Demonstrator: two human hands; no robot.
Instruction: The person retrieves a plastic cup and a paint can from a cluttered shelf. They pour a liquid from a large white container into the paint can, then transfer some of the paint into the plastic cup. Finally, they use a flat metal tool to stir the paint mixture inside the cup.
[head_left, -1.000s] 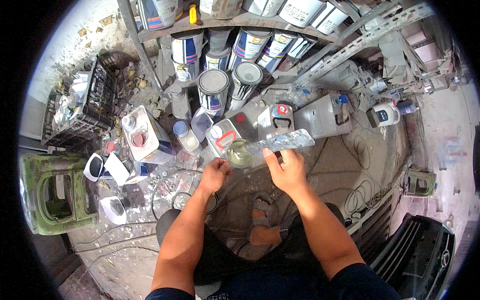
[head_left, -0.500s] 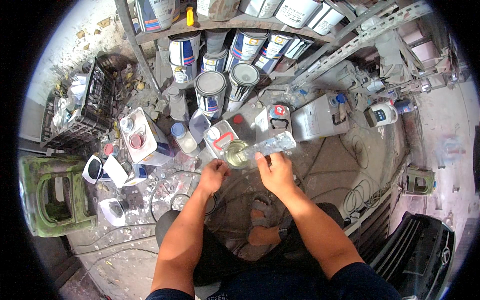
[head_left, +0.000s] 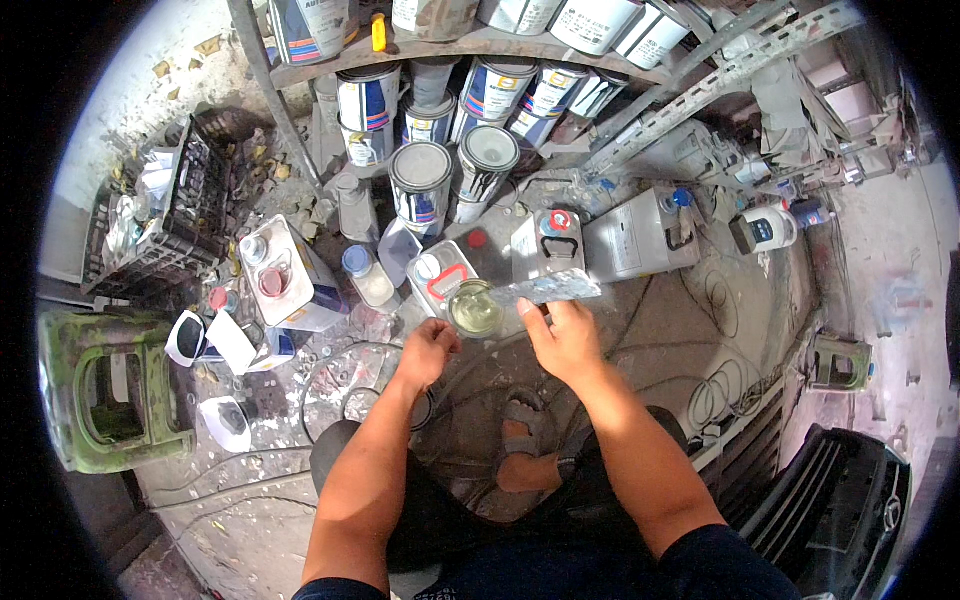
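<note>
My right hand grips a flat, paint-stained mixing stick between thumb and fingers. The stick lies nearly level, with its left end at the rim of a clear cup of pale yellow-green liquid. Close to the cup's lower left side is my left hand, its fingers curled together; whatever they hold, if anything, is hidden. Just behind the cup stands a metal tin with a red handle. A translucent bottle with a blue cap stands to its left.
Metal tins and a large grey can stand at the right. Paint cans stand behind and fill the shelf. At left are a white tin, a black crate and a green stool. Hoses lie on the floor.
My right hand has moved slightly right and turned the stick, so its broad face now shows narrower. The stick's end has drawn back from inside the cup toward the rim. My left hand stays put.
</note>
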